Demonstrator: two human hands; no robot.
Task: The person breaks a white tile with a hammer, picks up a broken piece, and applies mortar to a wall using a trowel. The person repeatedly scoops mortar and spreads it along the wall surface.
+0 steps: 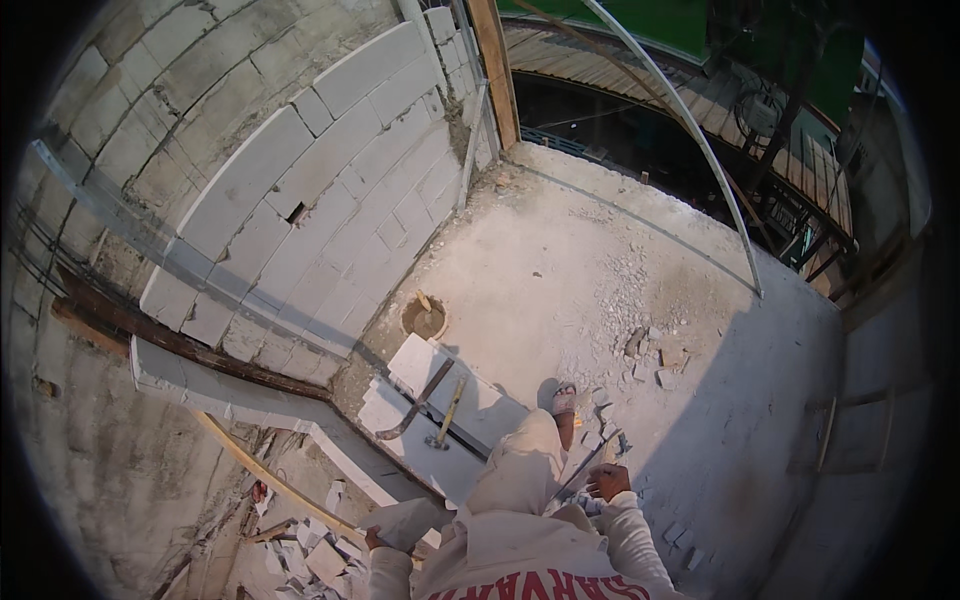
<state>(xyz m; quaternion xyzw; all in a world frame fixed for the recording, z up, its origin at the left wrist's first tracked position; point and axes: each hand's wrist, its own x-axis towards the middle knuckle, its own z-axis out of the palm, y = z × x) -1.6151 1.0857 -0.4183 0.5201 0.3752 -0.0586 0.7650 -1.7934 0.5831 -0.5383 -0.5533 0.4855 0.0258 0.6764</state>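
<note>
Low at the left, my left hand (pixel 375 538) is closed on the edge of a pale grey block (pixel 408 522) beside my leg. My right hand (pixel 608 482) has its fingers curled, in front of my right hip; what they hold, if anything, I cannot make out. Close by it, a thin dark bar-like tool (pixel 592 461) slants past my leg; whether my hand touches it I cannot tell. Left of my knee, white blocks (pixel 480 408) lie side by side, bearing a yellow-handled hammer (pixel 452 410) and a dark, curved long-handled tool (pixel 415 400).
A round mortar bucket (pixel 425 316) with a stick stands by the light block wall (pixel 330 190). Rubble (pixel 640 350) is scattered ahead of my foot. At left, the floor drops to broken blocks (pixel 315 555). A curved pale strip (pixel 690 120) arches over the far floor edge.
</note>
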